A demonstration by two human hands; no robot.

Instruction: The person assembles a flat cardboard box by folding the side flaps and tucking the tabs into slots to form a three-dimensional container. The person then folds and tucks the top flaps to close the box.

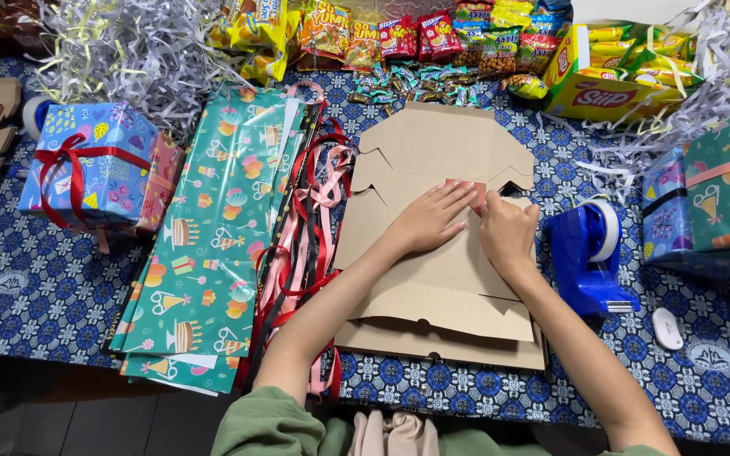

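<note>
At the far left sits a wrapped gift box (pixel 95 165), blue with a red ribbon tied around it. Next to it lies a stack of green wrapping paper (pixel 209 245) with cakes and party hats on it, and then a bunch of red, pink and black ribbons (pixel 302 228).

In the middle is my flat brown cardboard box (pixel 441 253), lying on the blue patterned table (pixel 35 287). My left hand (pixel 431 218) lies flat and open on the cardboard, pressing it down. My right hand (pixel 507 232) is right beside it, fingers curled and pinching a little cardboard flap.

Just to the right stands a blue tape holder (pixel 586 253). Further right is a green and blue wrapped gift (pixel 711 198). Along the top are bright snack packets (pixel 433 38) and a yellow carton (pixel 606 80).
</note>
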